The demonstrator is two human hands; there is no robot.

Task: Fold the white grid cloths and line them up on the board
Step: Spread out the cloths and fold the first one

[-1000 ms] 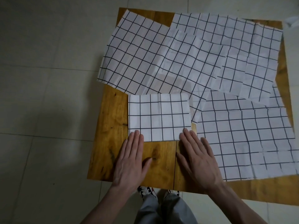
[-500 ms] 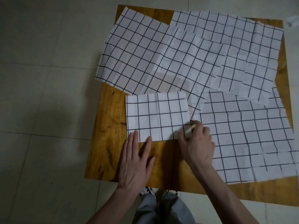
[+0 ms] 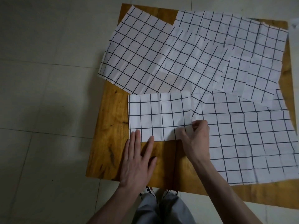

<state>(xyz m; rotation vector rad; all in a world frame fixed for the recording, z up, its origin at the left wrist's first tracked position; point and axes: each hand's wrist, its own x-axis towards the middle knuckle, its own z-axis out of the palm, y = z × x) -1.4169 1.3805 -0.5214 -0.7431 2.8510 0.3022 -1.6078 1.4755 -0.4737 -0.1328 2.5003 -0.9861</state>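
Note:
A folded white grid cloth lies as a rectangle on the wooden board, near its front left. My left hand lies flat on the board, its fingertips pressing the folded cloth's near edge. My right hand has curled fingers that pinch the folded cloth's near right corner. Unfolded grid cloths are spread around it: one at the back left, one across the back right, and one at the right.
The board sits on a pale tiled floor. The unfolded cloths overlap each other and hang past the board's left and right edges. Bare wood shows along the near edge. My legs and shoes are just below the board.
My right hand went from lying flat to pinching the folded cloth's near right corner. My left hand stays flat, its fingertips a little further onto the cloth's near edge.

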